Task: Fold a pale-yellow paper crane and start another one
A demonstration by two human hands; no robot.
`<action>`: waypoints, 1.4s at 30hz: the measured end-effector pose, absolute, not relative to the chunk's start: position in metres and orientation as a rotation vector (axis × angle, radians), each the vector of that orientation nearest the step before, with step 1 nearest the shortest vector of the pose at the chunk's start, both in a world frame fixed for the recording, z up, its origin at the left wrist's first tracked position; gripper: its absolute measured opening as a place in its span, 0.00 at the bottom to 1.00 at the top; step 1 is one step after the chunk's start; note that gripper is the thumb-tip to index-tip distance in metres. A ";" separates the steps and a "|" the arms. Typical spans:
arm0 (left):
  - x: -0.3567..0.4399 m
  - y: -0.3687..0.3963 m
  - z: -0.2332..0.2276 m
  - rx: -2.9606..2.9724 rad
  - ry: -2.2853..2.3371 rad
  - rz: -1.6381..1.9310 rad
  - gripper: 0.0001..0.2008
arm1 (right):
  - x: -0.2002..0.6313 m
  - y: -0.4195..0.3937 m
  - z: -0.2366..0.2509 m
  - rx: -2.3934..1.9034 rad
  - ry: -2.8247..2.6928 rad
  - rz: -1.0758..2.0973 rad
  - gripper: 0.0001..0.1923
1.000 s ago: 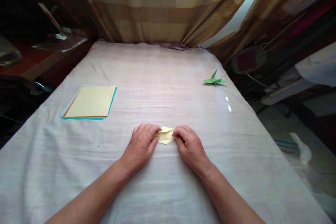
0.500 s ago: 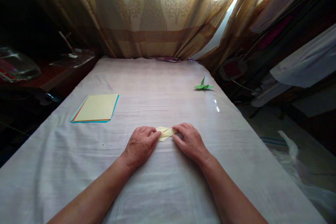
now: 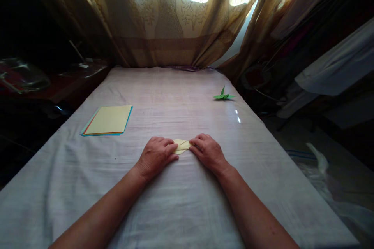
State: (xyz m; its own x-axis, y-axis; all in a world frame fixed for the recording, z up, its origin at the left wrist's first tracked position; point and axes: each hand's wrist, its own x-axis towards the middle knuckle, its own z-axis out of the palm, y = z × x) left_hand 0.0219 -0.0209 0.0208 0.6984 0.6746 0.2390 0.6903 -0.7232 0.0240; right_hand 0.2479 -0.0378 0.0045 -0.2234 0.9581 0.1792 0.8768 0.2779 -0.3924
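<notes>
A small folded piece of pale yellow paper (image 3: 181,146) lies on the white cloth of the table (image 3: 181,97), in the near middle. My left hand (image 3: 156,155) presses on its left end with curled fingers. My right hand (image 3: 208,150) pinches its right end. Both hands rest on the cloth and cover the paper's two ends. A stack of coloured paper sheets (image 3: 107,120), yellow on top, sits to the left. A finished green origami figure (image 3: 223,95) stands at the far right of the table.
Brown patterned curtains (image 3: 175,23) hang behind the table's far edge, with bright window light above. A dark side surface with clear plastic (image 3: 23,79) lies to the left. Clutter, white cloth (image 3: 336,70) and a plastic bag are on the floor to the right.
The view has tilted up, showing more curtain and window. My hands stay on the yellow paper, and my right fingers have shifted slightly inward along it.
</notes>
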 end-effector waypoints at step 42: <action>0.023 0.010 0.037 -3.090 -1.490 -0.338 0.21 | 0.245 -0.041 0.008 -1.309 -1.670 0.815 0.12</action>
State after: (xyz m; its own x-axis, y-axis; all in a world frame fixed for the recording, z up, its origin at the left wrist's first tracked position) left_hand 0.0230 0.0099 0.0368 0.6160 0.7867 0.0420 0.7276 -0.5886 0.3523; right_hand 0.2446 -0.0410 0.0076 -0.1000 0.9702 0.2206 0.4228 0.2421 -0.8733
